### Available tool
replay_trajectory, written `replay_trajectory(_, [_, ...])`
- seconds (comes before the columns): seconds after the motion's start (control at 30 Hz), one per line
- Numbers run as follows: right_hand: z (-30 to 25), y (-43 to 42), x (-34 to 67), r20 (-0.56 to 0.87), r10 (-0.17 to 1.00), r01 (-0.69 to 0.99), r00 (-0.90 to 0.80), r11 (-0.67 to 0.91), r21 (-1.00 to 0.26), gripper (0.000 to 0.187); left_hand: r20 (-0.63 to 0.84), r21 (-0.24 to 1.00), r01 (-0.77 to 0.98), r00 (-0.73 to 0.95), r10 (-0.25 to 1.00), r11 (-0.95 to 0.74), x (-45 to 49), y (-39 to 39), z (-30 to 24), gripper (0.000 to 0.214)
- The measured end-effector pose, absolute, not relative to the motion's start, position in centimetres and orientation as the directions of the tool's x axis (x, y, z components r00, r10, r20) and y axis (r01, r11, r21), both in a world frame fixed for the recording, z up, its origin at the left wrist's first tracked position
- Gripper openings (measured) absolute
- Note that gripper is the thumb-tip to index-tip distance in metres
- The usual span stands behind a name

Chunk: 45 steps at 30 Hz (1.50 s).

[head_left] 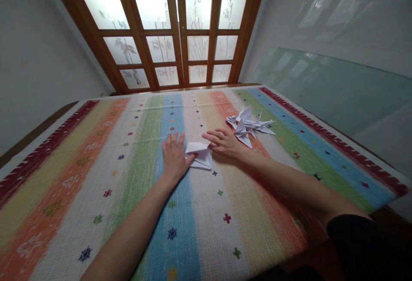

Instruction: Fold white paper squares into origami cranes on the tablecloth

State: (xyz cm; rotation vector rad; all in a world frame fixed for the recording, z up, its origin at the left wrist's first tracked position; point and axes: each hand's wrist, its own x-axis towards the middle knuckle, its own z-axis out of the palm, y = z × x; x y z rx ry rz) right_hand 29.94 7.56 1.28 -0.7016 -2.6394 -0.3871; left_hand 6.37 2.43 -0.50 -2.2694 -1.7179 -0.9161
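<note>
- Black sleeve [357, 242] fills the lower right corner, ending partway up the right forearm.
- Both forearms reach forward over the desk [61, 113], converging on a folded white paper [203, 159].
- This paper lies on the striped cloth [128, 195], mainly on a pale stripe beside a blue one, its top flap folded over and slightly raised.
- Left hand [174, 155] lies palm down at the paper's left, fingers spread and pointing forward, grasping nothing; its thumb rests on the paper.
- Right hand [222, 143] comes in from the right, fingers loosely bent, tips at the flap's right end; whether they pinch it, I cannot tell.
- White folded paper cranes [246, 124] sit clustered just beyond the right hand.
</note>
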Motion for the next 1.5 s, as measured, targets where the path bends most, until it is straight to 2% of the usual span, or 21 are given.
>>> replay_trajectory(0.1, [0.8,6.3,29.6,0.455,0.415,0.543,-0.788,0.817,0.196,0.021,0.647,0.243,0.864,0.194,0.737,-0.441,5.5,2.2,-0.1,0.04])
replay_trajectory(0.2, [0.9,4.7,29.3,0.482,0.395,0.562,-0.782,0.781,0.272,0.02,0.632,0.233,0.772,0.342,0.695,-0.592,5.0,2.0,0.1,0.021])
replay_trajectory(0.33, [1.1,3.0,28.4,0.52,0.359,0.575,-0.775,0.742,0.345,0.021,0.555,0.27,0.625,0.521,0.649,-0.732,5.1,2.1,0.1,0.022])
replay_trajectory(0.47, [0.7,1.9,27.3,0.53,0.342,0.577,-0.776,0.725,0.377,0.021,0.514,0.437,0.63,0.411,0.753,-0.642,5.0,2.2,0.2,0.029])
replay_trajectory(0.53, [0.6,1.6,26.8,0.525,0.352,0.581,-0.775,0.724,0.372,0.021,0.488,0.475,0.648,0.369,0.791,-0.595,4.9,2.2,0.1,0.029])
replay_trajectory(0.6, [0.7,1.5,26.4,0.508,0.407,0.603,-0.759,0.734,0.312,0.019,0.459,0.439,0.66,0.419,0.783,-0.61,4.9,2.3,0.1,0.025])
replay_trajectory(0.67, [1.3,1.5,26.2,0.46,0.493,0.632,-0.738,0.743,0.218,0.017,0.431,0.353,0.663,0.512,0.744,-0.66,5.0,2.4,-0.1,0.024])
replay_trajectory(0.8, [3.5,1.9,26.4,0.317,0.642,0.69,-0.698,0.721,0.06,0.032,0.407,0.216,0.664,0.605,0.685,-0.716,5.3,2.5,-0.3,0.023])
replay_trajectory(0.9, [5.1,2.5,27.1,0.268,0.697,0.736,-0.665,0.672,0.08,0.035,0.395,0.196,0.637,0.644,0.655,-0.745,5.3,2.5,-0.3,0.019])
replay_trajectory(1.0, [5.9,3.2,27.9,0.278,0.618,0.675,-0.735,0.709,0.206,0.04,0.396,0.196,0.609,0.668,0.63,-0.769,5.2,2.4,-0.3,0.022])
replay_trajectory(1.07, [6.1,3.6,28.2,0.261,0.46,0.525,-0.849,0.791,0.313,0.042,0.407,0.189,0.598,0.674,0.616,-0.779,5.1,2.4,-0.3,0.024])
replay_trajectory(1.17, [6.4,4.5,28.2,0.079,0.193,0.208,-0.978,0.878,0.431,0.04,0.428,0.199,0.58,0.674,0.603,-0.79,5.0,2.5,-0.5,0.023])
replay_trajectory(1.23, [6.8,5.1,27.9,-0.016,0.111,0.091,-0.994,0.885,0.457,0.03,0.42,0.231,0.57,0.673,0.61,-0.788,4.9,2.7,-0.6,0.022])
replay_trajectory(1.37, [7.3,6.5,27.2,0.047,0.108,0.117,-0.993,0.863,0.492,0.013,0.396,0.316,0.551,0.663,0.635,-0.772,4.7,3.0,-0.7,0.019])
replay_trajectory(1.5, [7.0,7.2,26.4,0.175,0.192,0.255,-0.966,0.834,0.489,0.007,0.408,0.379,0.54,0.631,0.66,-0.751,4.6,3.1,-0.7,0.014])
